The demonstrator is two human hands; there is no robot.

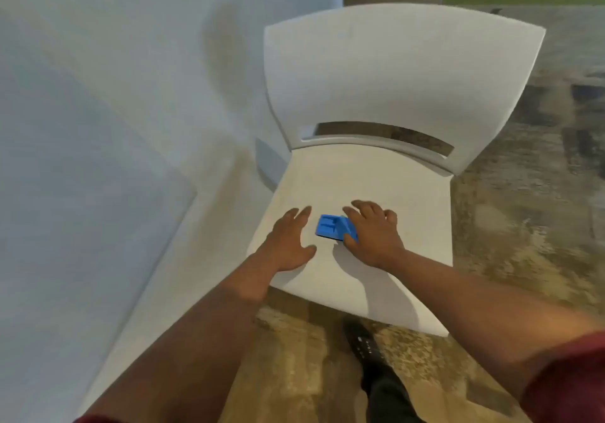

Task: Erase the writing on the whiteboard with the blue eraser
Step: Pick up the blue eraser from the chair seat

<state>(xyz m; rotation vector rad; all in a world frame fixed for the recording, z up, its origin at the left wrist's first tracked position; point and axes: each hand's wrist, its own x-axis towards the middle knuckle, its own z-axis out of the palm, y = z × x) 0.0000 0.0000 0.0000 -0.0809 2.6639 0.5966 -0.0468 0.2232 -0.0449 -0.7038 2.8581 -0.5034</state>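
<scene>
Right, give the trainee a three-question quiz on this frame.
1. True or false: the blue plastic eraser lies on the white moulded chair seat.
2. Which hand touches it? A) left hand B) right hand
3. Fill in: the left hand is spread ____ beside the eraser.

Key: 1 true; 2 B; 3 open.

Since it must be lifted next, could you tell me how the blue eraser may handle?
The eraser looks like moulded plastic, so probably stiff and light. It lies flat on the chair, so unlikely to roll. The right hand covers one end.
</scene>
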